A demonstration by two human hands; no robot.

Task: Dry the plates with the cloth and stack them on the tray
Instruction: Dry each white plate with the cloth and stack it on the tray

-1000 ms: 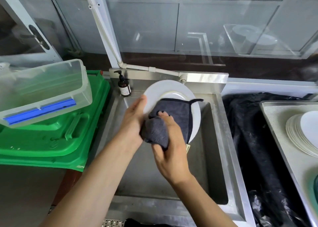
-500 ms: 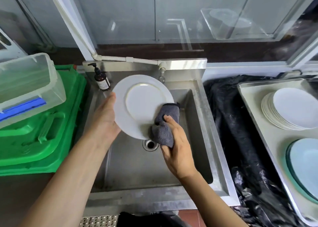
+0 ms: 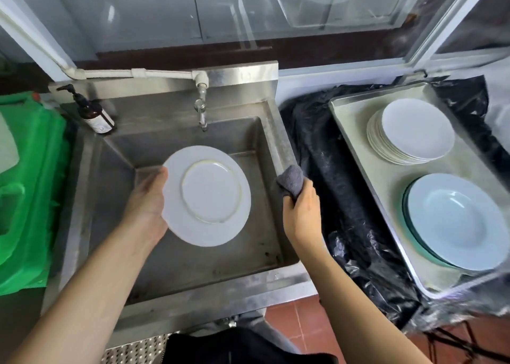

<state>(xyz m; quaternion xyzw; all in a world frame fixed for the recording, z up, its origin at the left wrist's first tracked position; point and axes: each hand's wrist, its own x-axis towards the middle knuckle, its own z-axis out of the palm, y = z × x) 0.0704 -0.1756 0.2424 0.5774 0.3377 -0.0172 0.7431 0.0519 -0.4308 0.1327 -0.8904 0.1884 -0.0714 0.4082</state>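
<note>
White china plate (image 3: pixel 209 195), stiff, breakable, likely slick, is pinched at its left rim by the left hand (image 3: pixel 146 206); the right hand (image 3: pixel 302 212) clutches the soft cloth (image 3: pixel 291 180), apart.

I look down on a steel sink (image 3: pixel 278 132) with a tap (image 3: pixel 201 110) below a white pipe (image 3: pixel 138 73), glass panels (image 3: pixel 220 7) behind it. Green plastic bins (image 3: pixel 30 198) sit left, black plastic sheeting (image 3: pixel 339 198) right, and red floor tiles (image 3: pixel 292 325) show below.
</note>
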